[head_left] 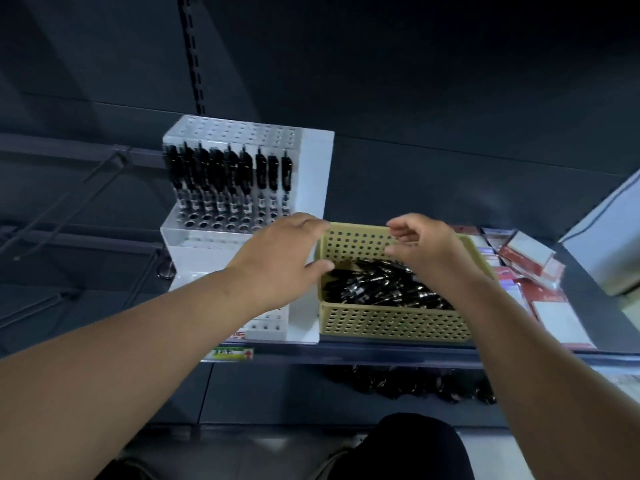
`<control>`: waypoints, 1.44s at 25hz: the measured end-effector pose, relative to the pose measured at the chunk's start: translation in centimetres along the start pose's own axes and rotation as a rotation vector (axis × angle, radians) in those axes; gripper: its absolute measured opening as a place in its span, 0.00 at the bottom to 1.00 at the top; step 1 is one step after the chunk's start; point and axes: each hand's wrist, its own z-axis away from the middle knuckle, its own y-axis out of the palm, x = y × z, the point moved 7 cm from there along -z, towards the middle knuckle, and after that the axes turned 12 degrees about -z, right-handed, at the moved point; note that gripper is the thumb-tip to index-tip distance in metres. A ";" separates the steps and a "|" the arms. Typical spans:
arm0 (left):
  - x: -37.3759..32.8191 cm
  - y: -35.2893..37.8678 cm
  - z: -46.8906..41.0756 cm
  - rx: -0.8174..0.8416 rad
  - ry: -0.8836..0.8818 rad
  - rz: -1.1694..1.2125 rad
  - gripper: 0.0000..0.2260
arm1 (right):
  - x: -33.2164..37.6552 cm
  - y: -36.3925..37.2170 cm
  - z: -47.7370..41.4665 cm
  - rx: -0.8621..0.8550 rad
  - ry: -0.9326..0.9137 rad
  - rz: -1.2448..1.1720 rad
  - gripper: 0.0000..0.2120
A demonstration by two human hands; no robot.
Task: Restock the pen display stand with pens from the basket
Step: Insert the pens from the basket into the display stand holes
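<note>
From where I stand, the person leans over the dark shelf [381, 352] with both bare arms stretched forward. The beige plastic basket with many small round holes [391, 323] sits on this shelf, just beside the white stepped pen display stand [317, 168], on its right side. A loose heap of black pens [377, 289] lies inside the basket, crossing in all directions. The left hand [287, 251] is over the basket's left rim with fingers spread and thumb apart; I cannot tell if it touches the rim. The right hand [422, 244] hangs above the heap, its fingers loosely bent and its thumb apart from them, and I see no pen between them. The step seems to be taking a pen out. I think it is better to steady the basket with the left hand and to pinch only one pen near its middle, one lying on top, so the others are not dragged out. A row of black pens [221, 174] already stands upright in the stand; the back row of holes looks free.
</note>
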 end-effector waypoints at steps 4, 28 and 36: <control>-2.8 1.7 -2.2 0.039 0.022 -0.016 0.27 | -5.0 -2.3 -0.9 0.049 0.099 0.083 0.23; -3.5 5.6 -4.0 0.156 -0.020 -0.002 0.25 | -12.3 2.3 -3.7 0.557 0.344 0.334 0.36; -2.9 4.8 -3.0 0.170 -0.034 0.009 0.24 | -11.6 2.9 -3.2 0.607 0.356 0.416 0.36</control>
